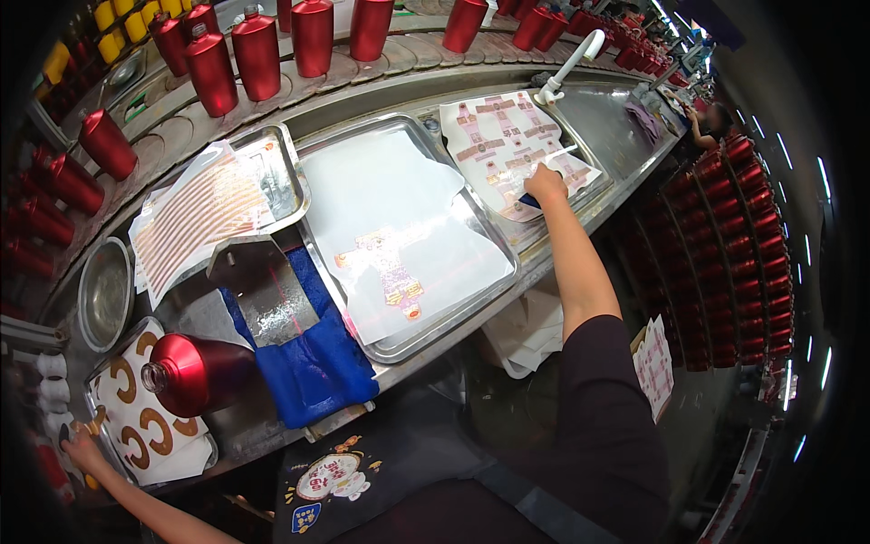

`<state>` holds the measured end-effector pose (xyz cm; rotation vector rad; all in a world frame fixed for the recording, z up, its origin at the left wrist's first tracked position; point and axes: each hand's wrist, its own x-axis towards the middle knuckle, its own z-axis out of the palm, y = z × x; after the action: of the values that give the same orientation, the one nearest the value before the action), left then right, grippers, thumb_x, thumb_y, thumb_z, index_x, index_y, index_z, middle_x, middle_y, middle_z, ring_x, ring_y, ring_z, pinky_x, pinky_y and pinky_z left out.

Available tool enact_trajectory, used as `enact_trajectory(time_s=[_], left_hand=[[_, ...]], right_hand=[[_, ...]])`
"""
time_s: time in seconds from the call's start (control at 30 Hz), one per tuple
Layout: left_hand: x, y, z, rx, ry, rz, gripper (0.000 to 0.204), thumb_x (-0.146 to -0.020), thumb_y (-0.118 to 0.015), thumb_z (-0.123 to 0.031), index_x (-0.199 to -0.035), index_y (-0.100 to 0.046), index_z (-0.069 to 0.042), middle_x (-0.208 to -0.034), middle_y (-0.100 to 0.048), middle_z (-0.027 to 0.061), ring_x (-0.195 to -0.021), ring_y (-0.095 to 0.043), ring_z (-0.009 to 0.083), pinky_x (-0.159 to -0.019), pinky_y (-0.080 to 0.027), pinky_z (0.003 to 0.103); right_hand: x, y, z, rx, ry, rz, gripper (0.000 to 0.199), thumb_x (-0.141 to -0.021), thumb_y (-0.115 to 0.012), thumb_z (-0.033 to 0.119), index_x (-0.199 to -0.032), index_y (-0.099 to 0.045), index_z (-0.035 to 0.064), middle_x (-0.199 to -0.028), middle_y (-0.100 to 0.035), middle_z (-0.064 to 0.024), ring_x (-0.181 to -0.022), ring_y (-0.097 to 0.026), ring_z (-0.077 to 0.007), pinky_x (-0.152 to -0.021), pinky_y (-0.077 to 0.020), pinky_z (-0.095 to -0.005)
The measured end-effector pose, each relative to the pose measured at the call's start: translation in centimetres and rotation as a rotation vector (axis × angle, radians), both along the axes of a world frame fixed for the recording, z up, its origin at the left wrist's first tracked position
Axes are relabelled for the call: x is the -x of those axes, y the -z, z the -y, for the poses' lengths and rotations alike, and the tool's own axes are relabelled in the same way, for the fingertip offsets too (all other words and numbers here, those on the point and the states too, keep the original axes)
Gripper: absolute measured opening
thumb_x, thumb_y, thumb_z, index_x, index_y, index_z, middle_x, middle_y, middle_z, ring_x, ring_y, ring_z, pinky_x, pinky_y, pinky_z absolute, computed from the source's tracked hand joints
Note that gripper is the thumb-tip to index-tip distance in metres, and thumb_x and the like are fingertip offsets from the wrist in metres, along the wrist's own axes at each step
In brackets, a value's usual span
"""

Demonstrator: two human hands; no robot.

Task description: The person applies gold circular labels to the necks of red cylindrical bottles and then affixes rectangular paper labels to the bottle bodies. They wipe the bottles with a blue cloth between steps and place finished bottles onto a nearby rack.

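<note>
At the lower left, my left hand (83, 451) is closed with its fingertips at a gold curved decal (96, 421), beside a tray whose sheet carries gold C-shaped decals (160, 430). A shiny red bottle (204, 374) lies on its side close by, its neck toward the left. Over the right-hand tray, my right hand (547, 185) pinches the edge of a pink-and-white decal sheet (575, 171). Something blue (529, 200) shows under that hand; its kind is hidden. More printed decals (498, 136) lie on the larger sheet beneath.
A middle tray (412, 350) holds white sheets and one figure-shaped decal. Striped sheets (204, 208) lie in another tray, near a metal bowl (105, 295) and a blue cloth (313, 376). Red bottles (256, 56) stand on the curved conveyor behind. A white tap (580, 56) rises at the back.
</note>
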<state>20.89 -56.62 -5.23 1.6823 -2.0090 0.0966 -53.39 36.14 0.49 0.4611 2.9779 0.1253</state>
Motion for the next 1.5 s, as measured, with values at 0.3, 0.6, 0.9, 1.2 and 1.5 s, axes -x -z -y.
enact_trajectory(time_s=[0.3,0.6,0.9,1.2,1.5], left_hand=[[2.6,-7.0,-4.1,-0.363,0.218,-0.536,0.045,-0.09,-0.079,-0.021,-0.109,-0.05,0.008,-0.103,-0.067,0.0161,-0.087,-0.064,0.0203,-0.073,-0.055,0.032],[3.8,-8.5,-3.7,-0.318,0.288,-0.505,0.046,-0.09,-0.08,-0.023,-0.108,-0.048,0.006,-0.106,-0.064,0.0146,-0.092,-0.061,0.0185,-0.08,-0.052,0.031],[6.7,-11.5,-9.1,-0.343,0.312,-0.758,0.047,-0.091,-0.08,-0.025,-0.11,-0.048,0.004,-0.117,-0.063,0.0138,-0.104,-0.062,0.0197,-0.093,-0.052,0.033],[6.6,-13.5,-12.0,-0.361,0.305,-0.707,0.044,-0.093,-0.078,-0.02,-0.116,-0.049,0.004,-0.116,-0.065,0.0109,-0.105,-0.063,0.0171,-0.095,-0.051,0.03],[6.2,-12.6,-11.0,-0.325,0.348,-0.747,0.039,-0.094,-0.076,-0.018,-0.114,-0.049,0.002,-0.11,-0.066,0.0093,-0.1,-0.063,0.0162,-0.091,-0.051,0.028]], right_hand=[[2.4,1.4,-1.5,-0.035,0.011,0.191,0.04,-0.085,-0.066,0.026,-0.12,-0.074,0.0071,-0.13,-0.07,-0.0166,-0.121,-0.066,-0.035,-0.097,-0.0552,-0.0449],[4.5,3.7,-4.0,-0.047,-0.069,0.161,0.041,-0.079,-0.067,0.032,-0.107,-0.077,0.003,-0.114,-0.072,-0.0245,-0.109,-0.07,-0.0394,-0.093,-0.0557,-0.0448],[7.7,0.2,3.9,-0.045,-0.272,0.153,0.046,-0.082,-0.072,0.03,-0.124,-0.072,0.0117,-0.127,-0.071,-0.0145,-0.119,-0.067,-0.0336,-0.097,-0.0546,-0.0457],[10.9,2.7,5.9,-0.072,-0.415,0.233,0.073,-0.076,-0.067,0.032,-0.145,-0.057,0.0102,-0.133,-0.066,-0.0213,-0.117,-0.067,-0.0382,-0.099,-0.0537,-0.0444],[10.7,4.9,5.2,-0.044,-0.328,0.28,0.069,-0.082,-0.066,0.022,-0.15,-0.051,0.0125,-0.131,-0.068,-0.0177,-0.118,-0.067,-0.0343,-0.099,-0.054,-0.0449]])
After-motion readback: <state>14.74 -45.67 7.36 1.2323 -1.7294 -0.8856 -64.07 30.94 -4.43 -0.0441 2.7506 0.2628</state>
